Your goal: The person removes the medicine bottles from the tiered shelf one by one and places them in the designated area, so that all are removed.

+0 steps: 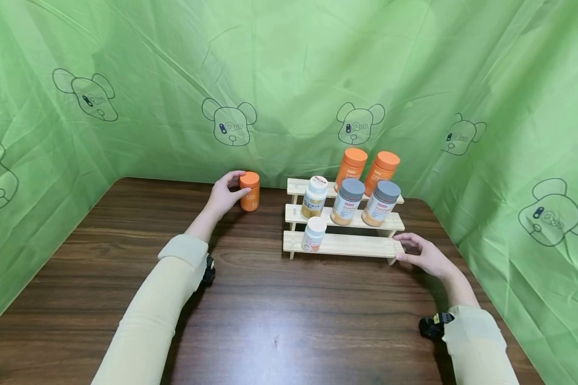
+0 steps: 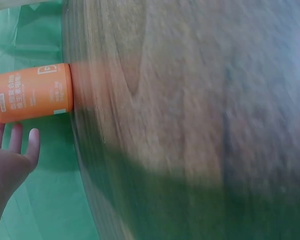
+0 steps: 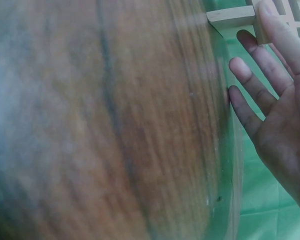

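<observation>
A person in pale cream sleeves reaches both arms across a dark brown wooden surface enclosed by green cloth printed with bear outlines. The left hand rests against a small orange cylindrical bottle with an orange cap, which stands upright on the surface just left of a three-tier pale wooden step rack; the thumb lies near the cap, and whether the fingers wrap round it cannot be told from the head view. The right hand lies with relaxed, straight fingers touching the rack's lowest step at its right end, apparently to steady it. The rack holds two white-capped bottles, two grey-capped bottles and two orange bottles on the top step. The left wrist view shows the bottle's printed label and fingertips spread beside it rather than round it. The right wrist view shows open fingers against the rack's wooden corner.
</observation>
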The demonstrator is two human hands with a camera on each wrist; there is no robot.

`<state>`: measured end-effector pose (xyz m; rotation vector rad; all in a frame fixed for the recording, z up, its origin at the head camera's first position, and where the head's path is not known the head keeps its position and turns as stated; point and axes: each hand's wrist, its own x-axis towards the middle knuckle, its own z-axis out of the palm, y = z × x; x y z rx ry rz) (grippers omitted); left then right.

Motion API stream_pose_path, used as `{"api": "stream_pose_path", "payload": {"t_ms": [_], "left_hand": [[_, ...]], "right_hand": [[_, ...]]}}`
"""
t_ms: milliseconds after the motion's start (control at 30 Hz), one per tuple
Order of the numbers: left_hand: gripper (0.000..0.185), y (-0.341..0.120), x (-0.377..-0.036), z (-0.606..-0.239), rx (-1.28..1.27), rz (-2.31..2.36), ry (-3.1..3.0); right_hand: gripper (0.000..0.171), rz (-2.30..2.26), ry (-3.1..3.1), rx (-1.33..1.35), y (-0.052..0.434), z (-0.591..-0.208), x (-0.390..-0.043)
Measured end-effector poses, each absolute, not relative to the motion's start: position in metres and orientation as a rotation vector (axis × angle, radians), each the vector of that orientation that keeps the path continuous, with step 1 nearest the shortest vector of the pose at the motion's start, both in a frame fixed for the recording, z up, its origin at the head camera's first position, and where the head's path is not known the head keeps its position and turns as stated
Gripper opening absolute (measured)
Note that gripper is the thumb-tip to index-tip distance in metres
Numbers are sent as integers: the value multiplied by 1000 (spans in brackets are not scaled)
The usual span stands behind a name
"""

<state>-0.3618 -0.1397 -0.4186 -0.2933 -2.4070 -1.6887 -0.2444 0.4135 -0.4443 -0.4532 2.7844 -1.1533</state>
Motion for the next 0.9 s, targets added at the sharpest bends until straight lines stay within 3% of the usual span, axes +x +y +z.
{"api": "stream_pose_path", "payload": {"t_ms": [533, 900], "left_hand": [[54, -146, -355, -407, -304, -1633, -2387], [54, -131, -340, -370, -333, -1607, -2452]], "right_hand": [[47, -1154, 2792, -459, 415, -446, -246], [48, -1176, 2781, -467, 414, -445, -245]]}}
